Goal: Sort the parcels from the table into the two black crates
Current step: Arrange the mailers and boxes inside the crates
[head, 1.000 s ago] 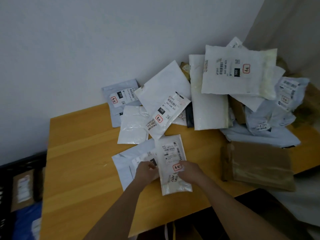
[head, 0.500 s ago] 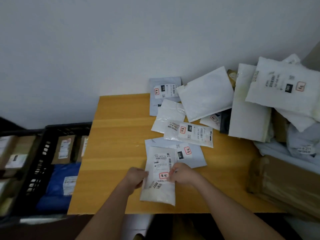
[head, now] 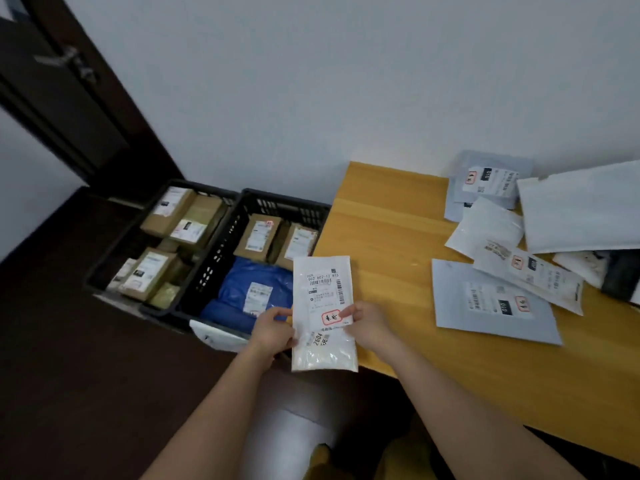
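Note:
A small white parcel (head: 323, 313) with a printed label is held upright over the table's left edge. My left hand (head: 272, 329) pinches its left side and my right hand (head: 369, 323) pinches its right side. Two black crates stand on the floor left of the table. The near crate (head: 221, 252) holds a blue parcel (head: 258, 292) and brown boxes; the far crate (head: 104, 265) holds several brown boxes. More parcels lie on the wooden table (head: 398, 244), among them a grey mailer (head: 491, 303) and a white pouch (head: 530, 275).
A dark door (head: 69, 98) stands at the upper left beside the white wall. The floor is dark. A white parcel (head: 218, 337) pokes over the near crate's front edge. A big white envelope (head: 585, 209) lies at the table's right.
Both hands have lifted the white parcel off the table and carried it left to the table's edge, beside the near crate. The view has swung left, bringing both crates into sight.

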`<state>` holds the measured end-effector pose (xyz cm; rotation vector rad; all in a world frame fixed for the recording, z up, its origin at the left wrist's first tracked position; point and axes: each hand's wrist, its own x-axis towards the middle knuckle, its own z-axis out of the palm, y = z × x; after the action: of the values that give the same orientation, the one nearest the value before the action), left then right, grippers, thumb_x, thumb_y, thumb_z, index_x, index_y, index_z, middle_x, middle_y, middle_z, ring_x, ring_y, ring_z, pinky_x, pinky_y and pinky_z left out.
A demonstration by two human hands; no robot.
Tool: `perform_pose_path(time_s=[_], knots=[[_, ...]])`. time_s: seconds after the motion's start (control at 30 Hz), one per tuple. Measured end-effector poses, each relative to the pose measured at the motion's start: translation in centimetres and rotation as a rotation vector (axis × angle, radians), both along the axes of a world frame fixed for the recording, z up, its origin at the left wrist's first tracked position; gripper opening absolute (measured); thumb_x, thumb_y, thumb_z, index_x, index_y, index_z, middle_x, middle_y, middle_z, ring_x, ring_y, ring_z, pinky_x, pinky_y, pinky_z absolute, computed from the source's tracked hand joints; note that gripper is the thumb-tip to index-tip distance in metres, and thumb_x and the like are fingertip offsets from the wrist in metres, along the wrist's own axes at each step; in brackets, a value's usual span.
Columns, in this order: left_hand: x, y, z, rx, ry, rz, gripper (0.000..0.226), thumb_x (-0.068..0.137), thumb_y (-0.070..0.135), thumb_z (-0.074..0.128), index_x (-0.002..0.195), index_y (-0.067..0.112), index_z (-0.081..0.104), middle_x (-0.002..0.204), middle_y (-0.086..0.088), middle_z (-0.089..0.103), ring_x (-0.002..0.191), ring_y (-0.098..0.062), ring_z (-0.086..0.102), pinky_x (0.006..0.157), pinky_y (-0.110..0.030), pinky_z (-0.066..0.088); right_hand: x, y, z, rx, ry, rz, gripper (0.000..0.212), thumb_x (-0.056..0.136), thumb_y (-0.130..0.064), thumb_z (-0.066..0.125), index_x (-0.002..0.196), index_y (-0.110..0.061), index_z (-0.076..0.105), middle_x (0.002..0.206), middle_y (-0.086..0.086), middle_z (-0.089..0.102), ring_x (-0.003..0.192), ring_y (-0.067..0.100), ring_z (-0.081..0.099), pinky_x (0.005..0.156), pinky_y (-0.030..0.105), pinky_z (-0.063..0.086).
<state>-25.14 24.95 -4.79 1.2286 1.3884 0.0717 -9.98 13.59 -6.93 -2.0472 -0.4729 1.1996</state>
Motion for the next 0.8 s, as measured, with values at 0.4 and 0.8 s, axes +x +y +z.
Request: perform_pose_path(time_s=[0.4,0.8], knots=[[-12.5,7.6,-1.7,-0.019,-0.01,0.275,0.015,0.092,-0.004,0.054,0.102,-0.003,0.066,0.087,-0.006,0.059,0.076,-0.017,0.056,0.079,-0.035,0.052,-11.3,10.5,-0.7,-0.09,-0.023,0.377,0.038,0.093,0.001,0.047,0.127,-0.005,0.064,0.136,0.01,0.058,0.118,0.022,0.057,0.085,0.017,0.041],[-11.0,19.7,-5.3,0.001,0.182,0.129,0.013,0.068,0.018,0.058,0.063,0.006,0.061,0.062,-0.011,0.052,0.064,-0.019,0.052,0.062,-0.029,0.039,-10.7,23.0,-5.0,-0.188,0.07,0.467,0.036,0.091,0.0,0.046,0.122,0.004,0.064,0.128,0.015,0.062,0.116,0.027,0.058,0.097,0.032,0.048]])
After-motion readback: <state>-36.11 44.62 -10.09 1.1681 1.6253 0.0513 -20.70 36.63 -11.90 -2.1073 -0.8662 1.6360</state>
